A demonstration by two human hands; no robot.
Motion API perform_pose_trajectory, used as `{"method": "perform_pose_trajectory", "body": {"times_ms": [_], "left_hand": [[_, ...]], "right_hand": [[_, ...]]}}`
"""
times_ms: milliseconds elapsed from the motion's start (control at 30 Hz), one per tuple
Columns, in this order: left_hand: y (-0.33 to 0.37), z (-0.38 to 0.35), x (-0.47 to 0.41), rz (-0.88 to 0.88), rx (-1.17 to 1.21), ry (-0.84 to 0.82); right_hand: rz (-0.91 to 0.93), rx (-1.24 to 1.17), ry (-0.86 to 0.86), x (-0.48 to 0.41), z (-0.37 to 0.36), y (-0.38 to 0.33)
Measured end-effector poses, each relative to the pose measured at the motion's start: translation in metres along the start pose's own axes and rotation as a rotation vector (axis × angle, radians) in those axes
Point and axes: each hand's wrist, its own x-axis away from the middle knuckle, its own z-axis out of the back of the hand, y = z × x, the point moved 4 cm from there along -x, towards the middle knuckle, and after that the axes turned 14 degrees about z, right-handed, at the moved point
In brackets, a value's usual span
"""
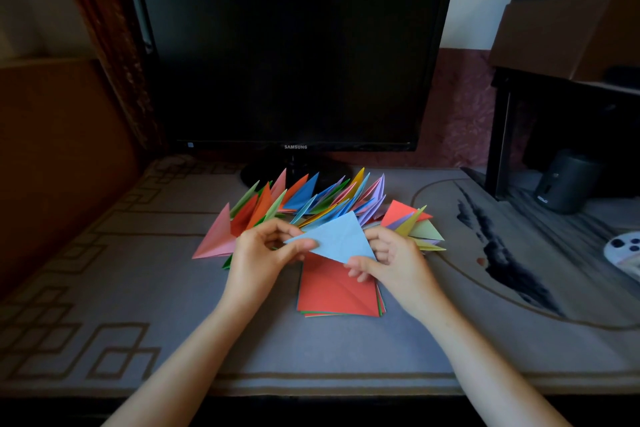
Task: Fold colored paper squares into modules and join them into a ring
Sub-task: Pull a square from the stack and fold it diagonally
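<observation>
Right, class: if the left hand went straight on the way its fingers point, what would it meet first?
The left hand points rightwards along the light blue triangle it pinches, so it would probably meet the right hand first; depth is unclear.

A single head-worn camera is looking forward and down from above the near edge of the desk (166,295). It is facing the far edge, where the monitor (287,55) is standing almost square to the lens. It is sitting close. Both forearms are entering from the bottom of the frame, and the left hand (258,253) and the right hand (394,262) are meeting just below the middle, pinching the light blue triangle (337,239). The wide lens is taking in the desk from its left edge across to its right side. It is also reaching up to the wall behind and the cardboard box (571,21) at upper right.
</observation>
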Motion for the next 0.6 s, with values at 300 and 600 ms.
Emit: {"method": "perform_pose_trajectory", "body": {"times_ms": [300, 600], "left_hand": [[-0.001, 0.005, -0.003, 0.023, 0.113, 0.069], [-0.005, -0.006, -0.003, 0.135, 0.207, -0.094]], "right_hand": [[0.003, 0.041, 0.016, 0.000, 0.003, 0.003], [-0.012, -0.148, 0.071, -0.002, -0.003, 0.005]]}}
